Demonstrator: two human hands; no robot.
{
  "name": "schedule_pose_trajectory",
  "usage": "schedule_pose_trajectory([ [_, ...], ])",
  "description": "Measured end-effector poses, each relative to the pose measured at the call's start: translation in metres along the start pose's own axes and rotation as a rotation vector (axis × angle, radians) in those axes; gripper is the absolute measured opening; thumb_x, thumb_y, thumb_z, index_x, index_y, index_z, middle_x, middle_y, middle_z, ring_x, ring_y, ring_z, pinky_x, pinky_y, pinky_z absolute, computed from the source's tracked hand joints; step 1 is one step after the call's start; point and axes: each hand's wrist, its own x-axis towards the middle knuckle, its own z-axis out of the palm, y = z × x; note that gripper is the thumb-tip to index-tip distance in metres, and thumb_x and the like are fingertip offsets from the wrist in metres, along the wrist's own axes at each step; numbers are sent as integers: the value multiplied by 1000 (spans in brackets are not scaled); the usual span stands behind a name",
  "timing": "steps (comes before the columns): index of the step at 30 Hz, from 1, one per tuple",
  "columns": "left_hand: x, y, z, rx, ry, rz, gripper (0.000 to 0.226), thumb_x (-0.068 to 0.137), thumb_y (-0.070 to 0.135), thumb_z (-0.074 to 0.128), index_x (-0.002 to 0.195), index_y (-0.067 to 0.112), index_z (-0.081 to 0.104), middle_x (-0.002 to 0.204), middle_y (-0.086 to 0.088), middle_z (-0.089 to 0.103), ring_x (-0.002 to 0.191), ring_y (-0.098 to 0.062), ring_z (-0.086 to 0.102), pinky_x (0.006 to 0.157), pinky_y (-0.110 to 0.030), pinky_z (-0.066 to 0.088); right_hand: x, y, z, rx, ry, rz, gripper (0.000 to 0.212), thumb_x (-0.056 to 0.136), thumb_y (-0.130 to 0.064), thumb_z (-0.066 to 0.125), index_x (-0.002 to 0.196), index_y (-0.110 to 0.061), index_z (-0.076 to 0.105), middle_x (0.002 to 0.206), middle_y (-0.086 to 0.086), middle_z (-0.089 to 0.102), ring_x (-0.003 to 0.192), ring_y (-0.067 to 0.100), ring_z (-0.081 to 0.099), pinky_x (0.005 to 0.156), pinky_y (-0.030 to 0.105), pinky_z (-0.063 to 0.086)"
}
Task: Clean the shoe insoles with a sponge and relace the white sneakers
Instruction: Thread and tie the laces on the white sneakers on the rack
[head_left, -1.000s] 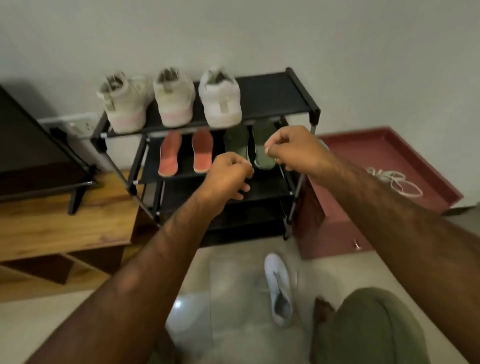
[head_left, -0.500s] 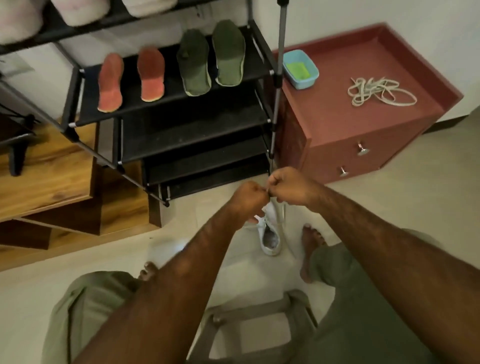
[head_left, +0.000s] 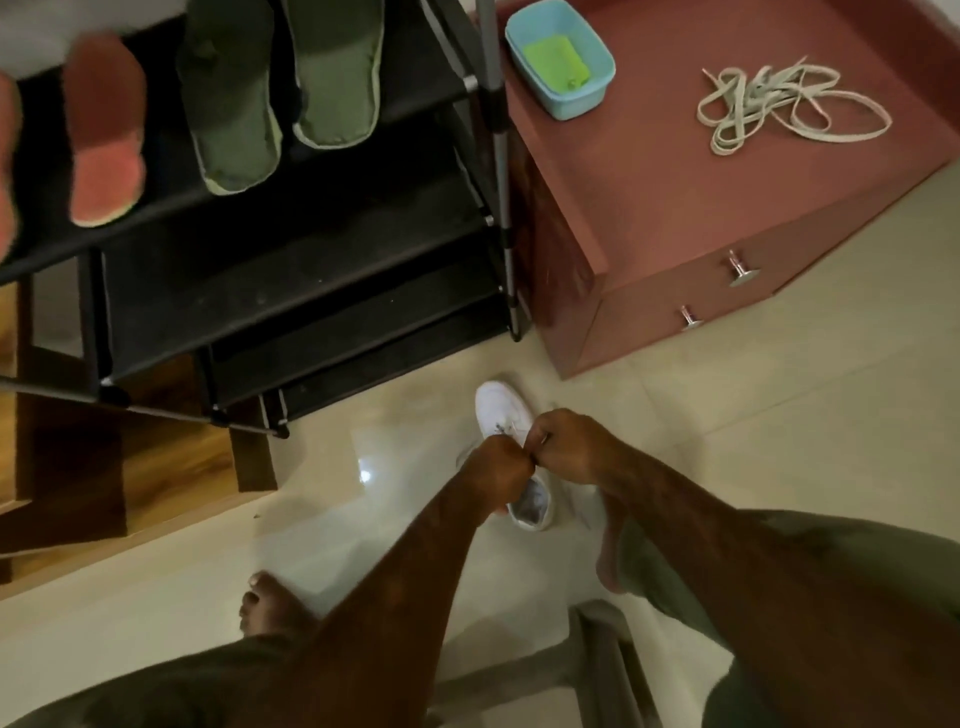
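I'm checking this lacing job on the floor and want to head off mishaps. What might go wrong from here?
1. The white sneaker stands free on the glossy floor with nothing pinning it, so a tug on the lace may drag or tip it.
2. The left hand and right hand bunch together right over the eyelets and hide them, so a hole could be skipped or the lace crossed wrongly.
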Motion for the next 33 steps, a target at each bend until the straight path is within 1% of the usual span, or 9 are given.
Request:
schedule_pose_trajectory([
  [4, 36, -8, 7, 24, -28, -68, 31, 98, 7, 56, 127, -4, 61, 120, -26, 68, 107, -40, 70, 88, -53, 61, 32, 13, 13, -6, -41, 93, 24, 90, -14, 60, 102, -15, 80, 112, 4, 76, 100, 23, 70, 93, 37, 57],
  [9, 68, -20, 15, 0, -64, -164, 32, 97, 7, 60, 128, -2, 60, 122, -25, 68, 108, -38, 70, 90, -50, 61, 81, 48, 51, -51, -94, 182, 23, 92, -17, 65, 113, -16, 76, 115, 7, 72, 104, 28, 68, 94, 39, 57],
  [12, 84, -29, 20, 23, -77, -180, 32, 97, 8, 60, 128, 0, 58, 123, -23, 67, 109, -38, 69, 91, -52, 60, 133, 100, 91, -119, -124, 280, 46, 74, -27, 88, 114, -42, 70, 118, 8, 70, 94, 30, 62, 91, 54, 57],
  [15, 97, -36, 23, 58, -63, -155, 31, 101, 11, 54, 129, -2, 59, 125, -25, 66, 112, -41, 67, 93, -49, 59, 111, 63, 76, -117, -192, 231, 33, 91, -15, 69, 124, -14, 71, 124, 9, 69, 112, 29, 66, 89, 31, 51],
  [18, 108, -42, 27, 94, -48, -114, 35, 105, 11, 45, 132, -6, 60, 132, -28, 63, 122, -44, 62, 101, -48, 53, 113, 59, 79, -101, -157, 224, 35, 92, -17, 66, 126, -8, 68, 127, 12, 69, 115, 30, 67, 80, 28, 46],
  [21, 116, -48, 32, 136, -61, -79, 36, 101, 11, 52, 134, -2, 61, 135, -23, 63, 124, -40, 61, 104, -45, 52, 124, 71, 91, -157, -180, 239, 36, 93, -22, 64, 124, -7, 68, 125, 14, 69, 113, 32, 67, 79, 30, 47],
  [26, 128, -63, 40, 260, -133, -11, 41, 101, 14, 54, 142, 11, 60, 148, -15, 56, 132, -33, 55, 109, -36, 46, 124, 82, 105, -224, -225, 173, 39, 91, -27, 59, 126, -14, 68, 133, 12, 58, 115, 34, 65, 96, 43, 56],
  [30, 138, -72, 46, 325, -191, 17, 51, 104, 18, 55, 154, 15, 45, 155, -14, 48, 139, -32, 49, 112, -34, 40, 127, 89, 114, -262, -315, 164, 53, 97, -32, 56, 149, -21, 49, 160, 9, 35, 143, 34, 43, 115, 49, 38],
  [33, 144, -78, 47, 343, -204, 23, 54, 106, 19, 55, 157, 13, 39, 157, -15, 46, 142, -31, 46, 112, -31, 35, 135, 94, 122, -274, -316, 196, 61, 101, -37, 51, 158, -25, 33, 166, 11, 26, 147, 34, 38, 120, 47, 33],
])
